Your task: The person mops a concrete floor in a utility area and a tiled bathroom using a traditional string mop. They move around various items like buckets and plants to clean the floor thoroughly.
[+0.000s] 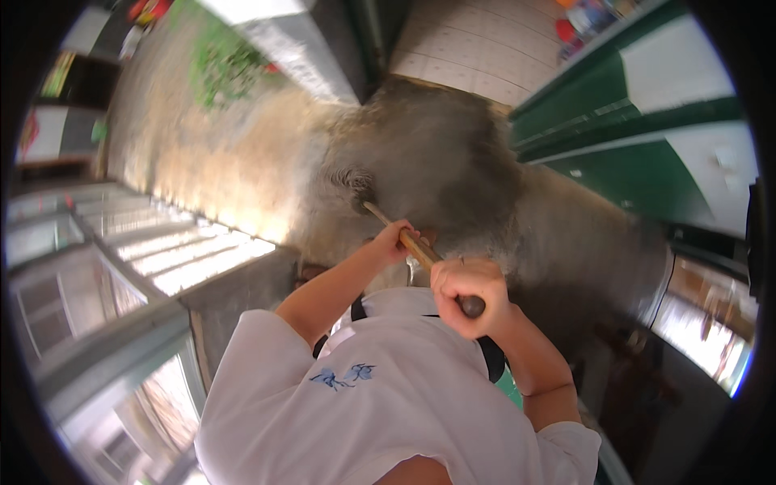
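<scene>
A mop [421,251] with a wooden handle slants from my waist to the floor, held in both my hands. My right hand [470,289] is wrapped round the upper part of the handle, with its dark rounded end sticking out below the fist. Farther down, my left hand [395,241] closes round the same handle. The grey, stringy mop head [352,181] is blurred and rests on the concrete floor [267,174], at the left edge of a dark, wet-looking patch [440,153].
A green and white door or panel [598,113] stands at the right. Ahead, a pale pillar [299,56] borders a lighter tiled floor [469,44]. Green plants [222,65] grow at the far left. Framed windows [105,275] line the left side.
</scene>
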The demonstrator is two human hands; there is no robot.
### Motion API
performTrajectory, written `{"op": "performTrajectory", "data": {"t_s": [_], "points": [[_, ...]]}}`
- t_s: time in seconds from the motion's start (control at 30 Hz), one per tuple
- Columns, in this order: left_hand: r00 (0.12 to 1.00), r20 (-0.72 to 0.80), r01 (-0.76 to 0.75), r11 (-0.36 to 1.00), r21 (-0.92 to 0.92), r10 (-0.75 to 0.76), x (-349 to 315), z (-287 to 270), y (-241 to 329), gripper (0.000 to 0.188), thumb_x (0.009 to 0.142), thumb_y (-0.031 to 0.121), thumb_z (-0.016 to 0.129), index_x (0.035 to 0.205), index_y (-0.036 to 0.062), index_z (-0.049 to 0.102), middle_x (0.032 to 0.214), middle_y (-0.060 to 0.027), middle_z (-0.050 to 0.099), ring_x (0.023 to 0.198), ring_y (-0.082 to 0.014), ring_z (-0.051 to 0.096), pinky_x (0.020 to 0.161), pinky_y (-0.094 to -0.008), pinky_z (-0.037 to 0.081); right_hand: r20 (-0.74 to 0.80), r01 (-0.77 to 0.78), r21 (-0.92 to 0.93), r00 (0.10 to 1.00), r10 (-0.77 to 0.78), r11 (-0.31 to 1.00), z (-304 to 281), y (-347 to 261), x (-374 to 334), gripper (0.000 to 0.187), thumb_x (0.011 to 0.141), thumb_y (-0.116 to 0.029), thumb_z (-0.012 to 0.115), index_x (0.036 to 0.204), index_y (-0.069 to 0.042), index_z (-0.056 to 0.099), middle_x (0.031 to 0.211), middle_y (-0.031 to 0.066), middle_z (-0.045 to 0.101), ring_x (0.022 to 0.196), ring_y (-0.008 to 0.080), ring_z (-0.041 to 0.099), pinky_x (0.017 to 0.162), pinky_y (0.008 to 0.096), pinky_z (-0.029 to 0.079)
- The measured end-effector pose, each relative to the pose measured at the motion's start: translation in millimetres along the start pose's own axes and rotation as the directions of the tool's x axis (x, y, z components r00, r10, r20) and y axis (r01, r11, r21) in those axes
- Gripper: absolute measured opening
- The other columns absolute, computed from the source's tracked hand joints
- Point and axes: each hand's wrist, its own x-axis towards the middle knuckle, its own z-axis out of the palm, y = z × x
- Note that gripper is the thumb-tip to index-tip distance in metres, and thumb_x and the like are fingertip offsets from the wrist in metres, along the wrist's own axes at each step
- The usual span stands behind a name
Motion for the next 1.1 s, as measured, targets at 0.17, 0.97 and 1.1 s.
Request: {"op": "performTrajectory", "data": {"t_s": [0.17,0.97,1.1], "points": [[0.964,-0.058,0.265,0.938,0.221,-0.259,22.5,99.8,-58.1,0.013,0.075,0.007,0.059,0.076,0.0043,0.047,0.071,-0.0087,0.051,0.068,-0.0194,0.054,0.064,-0.0291,0.049,-0.227,-0.079,-0.180,0.973,0.036,0.981,-53.0,-38.8,-39.7,0.021,0.057,0.007,0.057,0.054,-0.006,0.042,0.051,0.0049,0.042,0.045,0.0230,0.043,0.044,0.0309,0.038],[0.688,-0.029,0.263,0.212,0.941,-0.725,124.8,298.3,-203.9,0.012,0.081,0.011,0.057,0.072,0.0078,0.050,0.066,-0.0035,0.054,0.064,-0.0144,0.054,0.062,-0.0271,0.047,-0.887,-0.470,-0.449,0.130,-0.444,0.760,-42.6,-42.3,-110.7,0.010,0.060,0.005,0.055,0.060,-0.004,0.049,0.057,0.0063,0.050,0.055,0.0268,0.055,0.066,0.0402,0.052],[0.689,-0.185,0.324,0.070,0.943,-0.701,108.7,231.2,-191.1,0.011,0.081,0.010,0.060,0.075,0.0068,0.051,0.069,-0.0064,0.055,0.073,-0.0226,0.058,0.072,-0.0323,0.049,-0.819,-0.301,-0.386,-0.322,-0.474,0.872,17.8,-40.9,-120.8,0.027,0.077,-0.013,0.053,0.053,-0.006,0.042,0.053,0.0071,0.050,0.049,0.0205,0.049,0.055,0.0349,0.046]]}}
